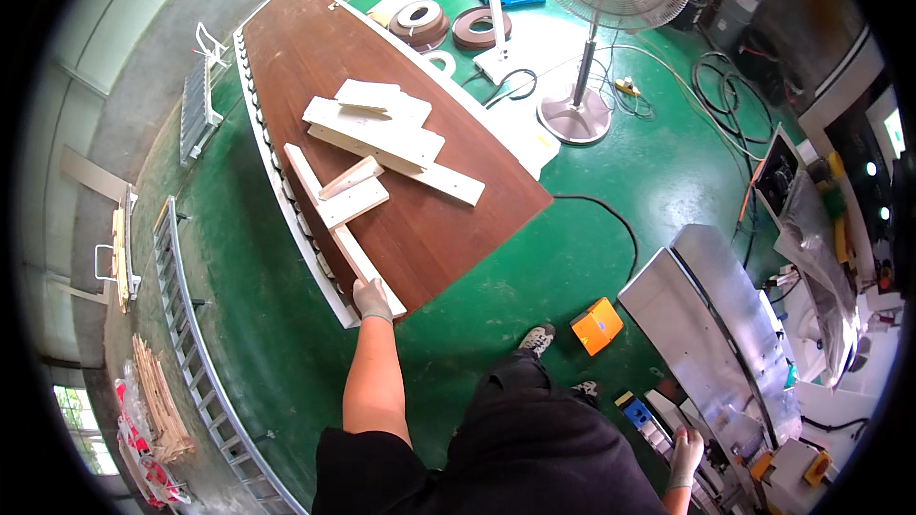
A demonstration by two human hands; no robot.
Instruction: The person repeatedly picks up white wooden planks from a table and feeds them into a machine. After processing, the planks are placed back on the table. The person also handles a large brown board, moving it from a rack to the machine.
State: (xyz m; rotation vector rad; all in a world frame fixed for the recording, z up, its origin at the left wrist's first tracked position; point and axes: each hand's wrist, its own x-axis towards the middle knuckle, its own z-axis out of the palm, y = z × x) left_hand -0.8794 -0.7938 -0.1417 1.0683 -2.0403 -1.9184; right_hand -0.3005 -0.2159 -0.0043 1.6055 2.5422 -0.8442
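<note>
My left hand (372,298), in a pale glove, is closed on the near end of a long narrow white board (348,253), which lies along the left edge of a brown-topped table (448,262). Shorter white pieces (356,200) lie across and beside that board. Farther up the tabletop is a loose pile of white boards (382,133). Low on the right, my gloved right hand (685,448) is by a metal machine (701,334). Its fingers look curled, and what they hold, if anything, is too small to tell.
An orange box-shaped pedal (597,326) sits on the green floor near my feet. Beyond the table stand a pedestal fan (579,86) and rolls of edging strip (418,24). Cables (730,100) run over the floor. A grey roller conveyor (196,353) stands at left.
</note>
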